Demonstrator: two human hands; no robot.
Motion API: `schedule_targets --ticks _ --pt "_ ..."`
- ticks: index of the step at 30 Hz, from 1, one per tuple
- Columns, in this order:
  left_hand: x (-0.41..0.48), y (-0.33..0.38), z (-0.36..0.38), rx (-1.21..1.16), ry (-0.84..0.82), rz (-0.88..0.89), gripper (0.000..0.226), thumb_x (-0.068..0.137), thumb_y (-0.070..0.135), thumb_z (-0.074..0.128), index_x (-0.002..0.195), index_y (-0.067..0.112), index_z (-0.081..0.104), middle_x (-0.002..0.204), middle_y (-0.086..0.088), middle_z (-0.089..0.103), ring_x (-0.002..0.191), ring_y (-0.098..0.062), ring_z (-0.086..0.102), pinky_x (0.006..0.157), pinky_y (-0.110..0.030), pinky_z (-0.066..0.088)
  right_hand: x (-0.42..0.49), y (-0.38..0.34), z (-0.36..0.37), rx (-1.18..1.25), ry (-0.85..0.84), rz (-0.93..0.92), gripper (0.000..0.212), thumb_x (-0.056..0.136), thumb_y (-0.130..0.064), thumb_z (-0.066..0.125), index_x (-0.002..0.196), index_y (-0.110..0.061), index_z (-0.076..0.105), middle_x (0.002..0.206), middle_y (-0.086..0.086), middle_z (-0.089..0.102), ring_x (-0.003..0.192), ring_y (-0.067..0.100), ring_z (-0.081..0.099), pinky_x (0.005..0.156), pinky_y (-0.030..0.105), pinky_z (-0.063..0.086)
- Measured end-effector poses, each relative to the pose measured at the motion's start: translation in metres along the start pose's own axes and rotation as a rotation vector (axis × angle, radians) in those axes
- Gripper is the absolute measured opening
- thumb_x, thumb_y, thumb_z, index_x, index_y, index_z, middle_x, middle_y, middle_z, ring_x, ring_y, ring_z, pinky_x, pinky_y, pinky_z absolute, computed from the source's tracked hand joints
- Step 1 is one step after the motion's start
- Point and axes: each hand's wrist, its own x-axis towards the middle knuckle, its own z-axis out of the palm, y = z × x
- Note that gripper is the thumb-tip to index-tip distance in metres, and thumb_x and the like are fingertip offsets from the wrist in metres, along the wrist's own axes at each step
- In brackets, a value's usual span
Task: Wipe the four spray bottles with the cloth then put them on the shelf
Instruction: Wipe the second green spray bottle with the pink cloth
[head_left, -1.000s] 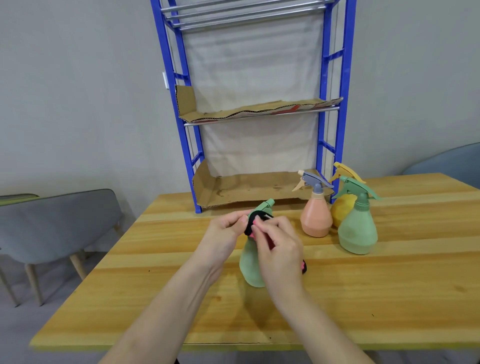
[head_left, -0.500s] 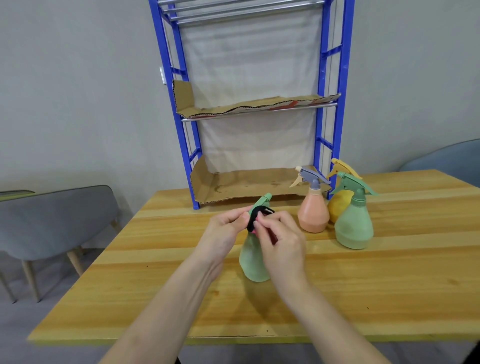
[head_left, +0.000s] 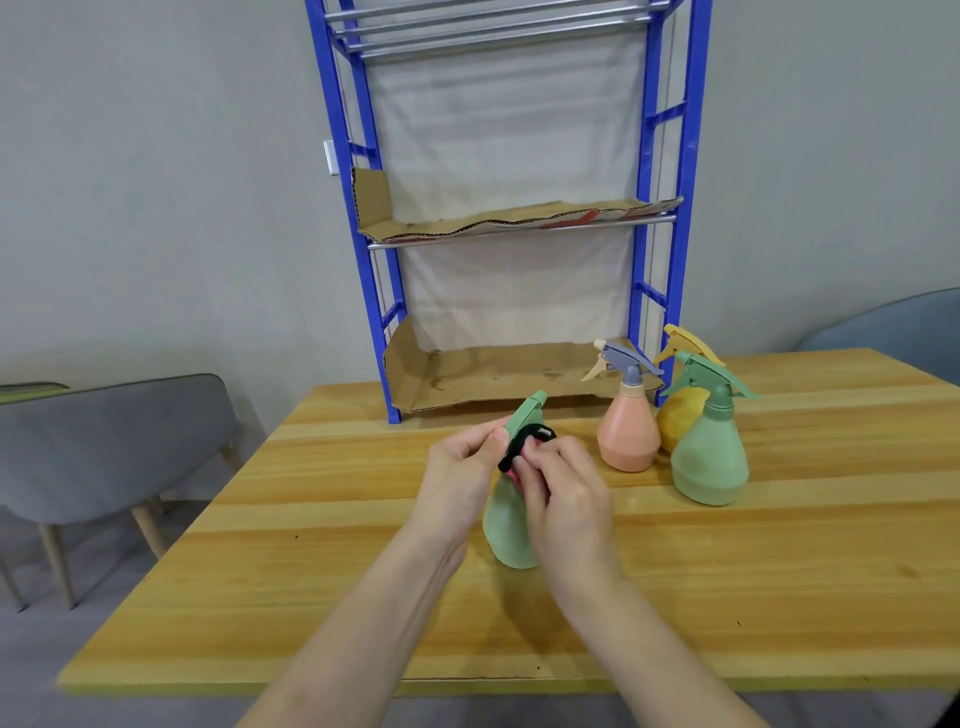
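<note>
While the left hand (head_left: 460, 467) pinches the trigger head of the pale green spray bottle (head_left: 506, 532) between thumb and curled fingers, the right hand (head_left: 566, 493) is seen curled round a black cloth (head_left: 525, 440), which is pressed against the bottle's neck. A trace of pink is noted beneath the cloth. The bottle is held upright on the wooden table (head_left: 311, 571), directly before the person. Three further bottles are grouped to the right: a peach bottle (head_left: 626, 439) with a grey head, a yellow bottle (head_left: 680, 415) behind it, and a darker green bottle (head_left: 709, 465) nearest. Whether these touch cannot be told. Behind them, the blue shelf (head_left: 375, 291) is set at the table's far edge, its two lower tiers lined with cardboard (head_left: 493, 371). A grey chair (head_left: 104, 441) is recorded at left.
</note>
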Motion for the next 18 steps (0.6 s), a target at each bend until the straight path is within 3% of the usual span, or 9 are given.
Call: schedule_targets --ticks 6,9,11,13,16,18 --pt "0.002 -0.002 -0.001 0.005 -0.001 0.022 0.029 0.107 0.013 0.051 0.124 0.015 0.075 0.113 0.007 0.079 0.111 -0.003 0.070 0.082 -0.007 0.049 0.006 0.002 -0.001 0.209 -0.063 0.360 0.015 0.095 -0.008 0.070 0.082 -0.011 0.076 0.083 -0.005 0.061 0.076 0.008 0.061 0.071 0.022 0.045" --pt "0.001 -0.004 0.005 0.008 0.045 0.046 0.029 0.107 0.010 0.051 0.122 0.014 0.076 0.110 0.008 0.079 0.105 -0.001 0.071 0.080 -0.008 0.050 0.005 -0.003 -0.006 0.036 -0.050 0.180 0.012 0.095 -0.006 0.070 0.084 -0.009 0.074 0.083 -0.005 0.057 0.073 0.007 0.054 0.070 0.017 0.041" --pt "0.000 -0.005 0.008 0.012 0.071 0.067 0.031 0.107 0.008 0.050 0.120 0.015 0.077 0.107 0.006 0.080 0.098 0.000 0.071 0.079 -0.010 0.052 -0.001 -0.005 -0.006 -0.153 -0.053 -0.020 0.011 0.096 -0.006 0.069 0.085 -0.007 0.071 0.085 -0.001 0.058 0.075 0.016 0.055 0.068 0.025 0.046" --pt "-0.001 -0.006 0.008 0.015 0.074 0.079 0.031 0.107 0.007 0.049 0.120 0.016 0.077 0.106 0.004 0.080 0.091 0.000 0.070 0.077 -0.011 0.052 -0.002 -0.004 -0.004 -0.173 -0.046 -0.050 0.009 0.096 -0.008 0.070 0.088 -0.007 0.072 0.087 0.000 0.060 0.076 0.018 0.057 0.069 0.026 0.048" --pt "0.001 -0.008 0.002 0.035 0.043 0.097 0.031 0.107 0.009 0.050 0.124 0.014 0.075 0.112 0.007 0.079 0.106 -0.003 0.071 0.085 -0.011 0.051 0.006 -0.001 -0.005 0.070 -0.058 0.193 0.009 0.092 -0.007 0.074 0.084 -0.010 0.078 0.082 -0.003 0.063 0.075 0.009 0.059 0.070 0.015 0.043" --pt "0.002 -0.008 -0.002 0.047 0.020 0.104 0.030 0.107 0.010 0.051 0.125 0.014 0.074 0.115 0.009 0.078 0.113 -0.003 0.069 0.087 -0.010 0.050 0.016 0.008 -0.008 0.228 -0.153 0.362 0.018 0.094 -0.009 0.072 0.077 -0.013 0.078 0.078 -0.002 0.065 0.076 0.009 0.061 0.070 0.020 0.044"
